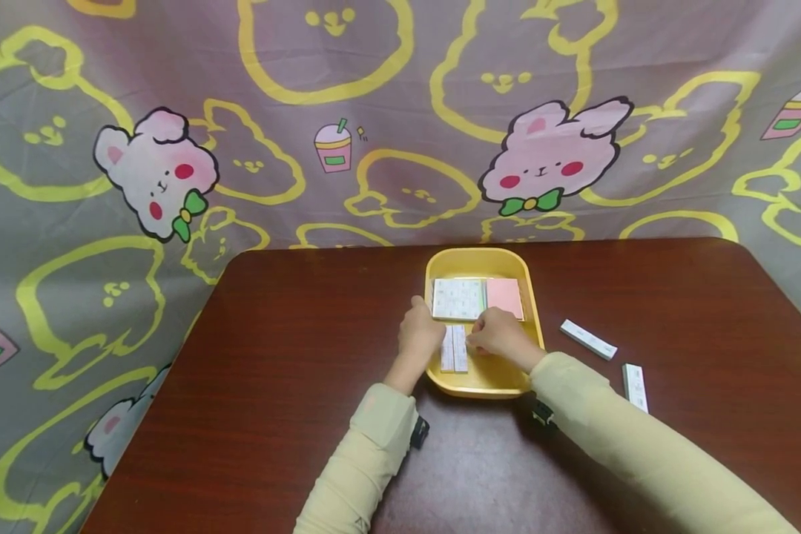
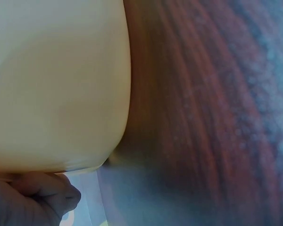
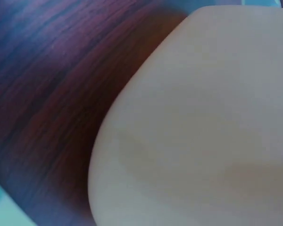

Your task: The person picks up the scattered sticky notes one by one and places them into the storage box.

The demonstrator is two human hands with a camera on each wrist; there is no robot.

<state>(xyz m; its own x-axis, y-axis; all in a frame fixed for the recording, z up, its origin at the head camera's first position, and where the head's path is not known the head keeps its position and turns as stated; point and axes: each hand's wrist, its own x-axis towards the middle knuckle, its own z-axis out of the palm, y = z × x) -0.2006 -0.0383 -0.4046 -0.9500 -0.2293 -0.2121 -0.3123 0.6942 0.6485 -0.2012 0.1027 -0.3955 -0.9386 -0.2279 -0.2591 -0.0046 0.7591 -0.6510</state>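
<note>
A yellow tray (image 1: pixel 500 382) stands on the table. Two narrow white printed strips (image 1: pixel 454 356) lie side by side in its front left part. My left hand (image 1: pixel 419 334) reaches over the tray's left rim, its fingers bent near the left strip's upper end. My right hand (image 1: pixel 503 335) is inside the tray with its fingers bent, fingertips close beside the right strip. Whether either hand pinches a strip is hidden. In the left wrist view, bent fingers of the left hand (image 2: pixel 42 200) show below the tray's pale outer wall (image 2: pixel 61 94). The right wrist view mostly holds the tray wall (image 3: pixel 193 117).
Behind the strips, the tray holds a stack of white printed cards (image 1: pixel 457 298) and a pink stack (image 1: pixel 505 297). Two more white strips (image 1: pixel 589 340) lie on the brown table (image 1: pixel 294 356) right of the tray. A patterned cloth (image 1: pixel 387 111) hangs behind the table.
</note>
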